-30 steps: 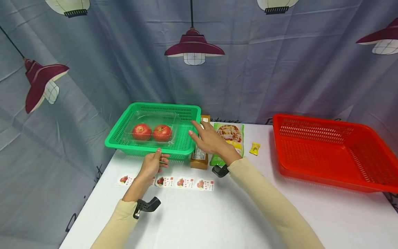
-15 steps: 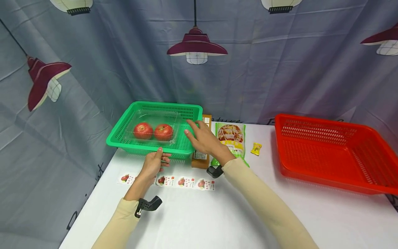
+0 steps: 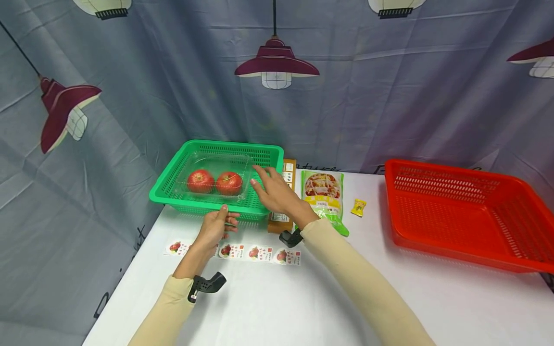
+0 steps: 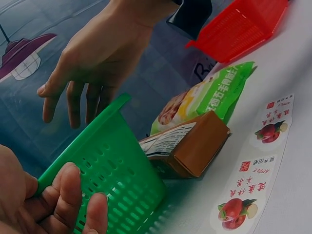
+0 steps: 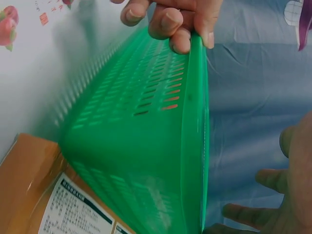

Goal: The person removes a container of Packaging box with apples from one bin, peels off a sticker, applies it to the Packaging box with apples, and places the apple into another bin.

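In the head view, a green basket (image 3: 186,203) stands at the back left of the table. Inside it lies a clear plastic box (image 3: 212,162) with two red apples (image 3: 200,181) in it. My left hand (image 3: 211,229) grips the basket's front rim, thumb on top and curled fingers (image 4: 68,197) against the outer wall. The right hand (image 3: 277,193) hovers over the basket's right side, palm down. Its fingers are spread and loosely bent, near the plastic box and holding nothing. The right wrist view shows these fingers apart from the green rim.
A brown carton (image 3: 280,226) stands against the basket's right side. Beside it lie a green food bag (image 3: 322,192) and a small yellow-wrapped sweet (image 3: 358,207). A red basket (image 3: 454,169) is on the right. A strip of apple stickers (image 3: 255,253) lies in front.
My right hand has moved left, from the basket's right edge to over its inside near the plastic box. The left hand keeps its grip on the front rim.
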Tool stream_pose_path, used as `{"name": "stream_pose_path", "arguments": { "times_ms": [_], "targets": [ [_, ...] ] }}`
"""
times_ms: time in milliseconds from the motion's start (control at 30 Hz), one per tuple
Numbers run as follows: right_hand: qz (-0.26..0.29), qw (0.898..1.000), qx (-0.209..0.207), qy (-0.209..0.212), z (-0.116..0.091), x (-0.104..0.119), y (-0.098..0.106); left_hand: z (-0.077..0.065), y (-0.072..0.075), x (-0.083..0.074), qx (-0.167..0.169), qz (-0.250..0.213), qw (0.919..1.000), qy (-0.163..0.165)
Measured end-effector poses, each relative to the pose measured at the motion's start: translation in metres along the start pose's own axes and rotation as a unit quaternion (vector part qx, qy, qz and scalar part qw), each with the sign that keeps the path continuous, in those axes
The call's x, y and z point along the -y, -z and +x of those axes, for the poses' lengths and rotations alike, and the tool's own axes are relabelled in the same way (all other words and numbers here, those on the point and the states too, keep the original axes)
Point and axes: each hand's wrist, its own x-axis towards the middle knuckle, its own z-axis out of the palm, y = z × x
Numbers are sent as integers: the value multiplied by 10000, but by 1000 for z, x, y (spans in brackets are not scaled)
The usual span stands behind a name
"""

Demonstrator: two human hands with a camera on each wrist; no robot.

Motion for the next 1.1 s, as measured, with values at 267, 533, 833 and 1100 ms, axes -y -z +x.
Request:
{"name": "stream_pose_path", "arguments": {
  "times_ms": [267,533,833,1100],
  "targets": [
    [113,9999,8,1,7,6,-6,0,1,1,30,-81,10000,13],
    [113,9999,13,-66,13,10,-7,0,1,1,11,-49,10000,43],
    [345,9992,63,-173,22,14,-10,0,4,2,7,-91,10000,30],
    [704,9971,-82,-281,29,16,-16,0,-1,1,-189,-66,9998,-15]
  ]
}}
